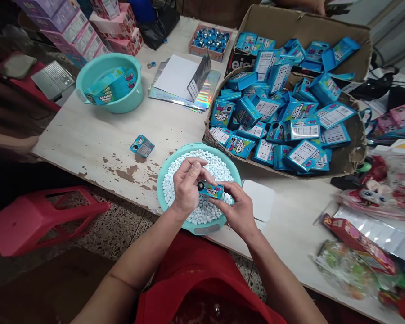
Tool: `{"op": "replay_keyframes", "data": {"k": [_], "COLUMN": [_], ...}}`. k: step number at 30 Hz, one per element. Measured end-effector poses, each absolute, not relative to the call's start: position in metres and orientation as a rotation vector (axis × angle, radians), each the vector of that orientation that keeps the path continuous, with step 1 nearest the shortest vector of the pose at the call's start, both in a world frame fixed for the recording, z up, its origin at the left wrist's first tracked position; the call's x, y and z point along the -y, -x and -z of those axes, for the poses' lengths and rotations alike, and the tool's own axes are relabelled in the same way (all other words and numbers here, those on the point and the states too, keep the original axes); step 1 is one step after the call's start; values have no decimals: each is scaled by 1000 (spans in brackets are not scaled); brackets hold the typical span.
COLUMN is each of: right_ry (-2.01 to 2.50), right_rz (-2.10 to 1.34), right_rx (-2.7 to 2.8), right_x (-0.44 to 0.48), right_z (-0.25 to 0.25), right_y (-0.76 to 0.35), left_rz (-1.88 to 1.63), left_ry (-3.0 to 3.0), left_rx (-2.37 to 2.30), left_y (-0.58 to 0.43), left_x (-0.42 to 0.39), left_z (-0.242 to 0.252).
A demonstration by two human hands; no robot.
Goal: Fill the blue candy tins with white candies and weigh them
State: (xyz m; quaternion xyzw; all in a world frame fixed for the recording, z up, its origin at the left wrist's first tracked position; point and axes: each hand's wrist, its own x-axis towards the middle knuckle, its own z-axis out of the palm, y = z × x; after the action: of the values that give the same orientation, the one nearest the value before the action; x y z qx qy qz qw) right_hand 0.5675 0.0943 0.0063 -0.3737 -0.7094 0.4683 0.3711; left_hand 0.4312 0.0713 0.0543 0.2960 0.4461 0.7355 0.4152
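Over the teal bowl (194,231), just above its heap of pale candies (204,210), sits a small blue pack, and the hands are right on it! The right hand (238,207) has it, thumb below and fingers along the upper edge, a narrow pinch. Over at the other end, the left hand (186,185) is half curled, fingers bunched close by the pack; whether it grips anything, I cannot tell.

So where's the danger? That right-hand hold is only fingertips, and to my eye a push from the left hand could twist the pack loose and drop it among the candies. If the pack has an opening tipped downward, anything inside could spill; its contents are hidden from here. And look how close the bowl is to the near edge of the counter (175,125): a forearm knocking the rim could send candies over the side. Squeeze too hard and the walls might well buckle, if they're as thin as they look.

Now the blue pack (212,190) itself: slim and slightly tilted, bright blue, white block lettering reading CARAMELO MACIZO, a pink patch near the right end, and a dark round spot at the left. There's a similar-looking loose pack (142,146) lying off to the left, well apart, and a carton (349,157) crammed with blue boxes (302,130) beyond the bowl to the right.
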Motion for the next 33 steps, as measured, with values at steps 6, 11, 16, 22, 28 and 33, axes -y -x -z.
{"op": "replay_keyframes", "data": {"k": [6,11,16,22,28,33], "right_ry": [954,1051,1129,1171,1112,1023], "right_rz": [-1232,-1198,-1124,-1014,-951,-980], "right_rx": [1678,1650,1660,1751,1937,2043], "right_x": [-93,-92,-90,-89,-88,-85], "right_z": [-11,-4,0,-7,-12,-16], "right_y": [-589,-607,-612,-611,-606,-589], "left_rz": [-1995,-941,-341,-787,-1540,-1790], "left_ry": [-893,-1609,-1851,-1517,-545,-439], "left_rx": [-1467,-2061,-2178,-2219,-1557,-1242], "left_y": [-398,-383,-412,-411,-412,-427], "left_x": [-87,-111,-99,-87,-82,-78], "left_z": [-33,38,55,56,8,-37]}}
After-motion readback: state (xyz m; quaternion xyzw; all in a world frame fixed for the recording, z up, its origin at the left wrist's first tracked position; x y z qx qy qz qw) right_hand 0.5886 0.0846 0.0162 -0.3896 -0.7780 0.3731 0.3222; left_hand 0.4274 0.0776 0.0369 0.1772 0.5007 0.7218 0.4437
